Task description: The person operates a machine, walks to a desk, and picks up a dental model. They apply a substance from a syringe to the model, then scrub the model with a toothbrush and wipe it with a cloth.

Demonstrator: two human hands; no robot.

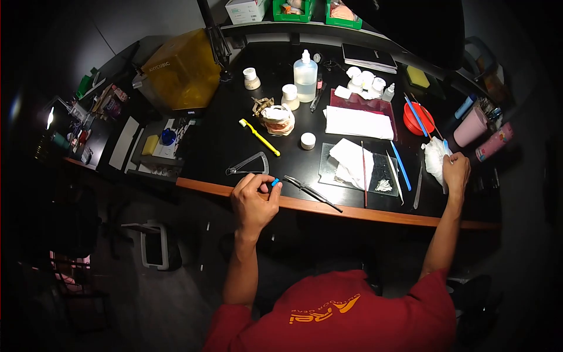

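My left hand is at the table's front edge, pinching a small blue piece between thumb and fingertips. Just right of it lie dark tweezers, and behind it a metal caliper. At the right, my right hand has its fingers closed on a thin blue-tipped tool, against a crumpled white tissue. A metal spatula lies left of that hand. A glass slab with white paper and a thin red brush lies between the hands.
A dental model, yellow toothbrush, small white-lidded jar and clear bottle stand or lie farther back. Toward the right are a red bowl, blue-handled brush and pink cup. An amber printer cover is back left.
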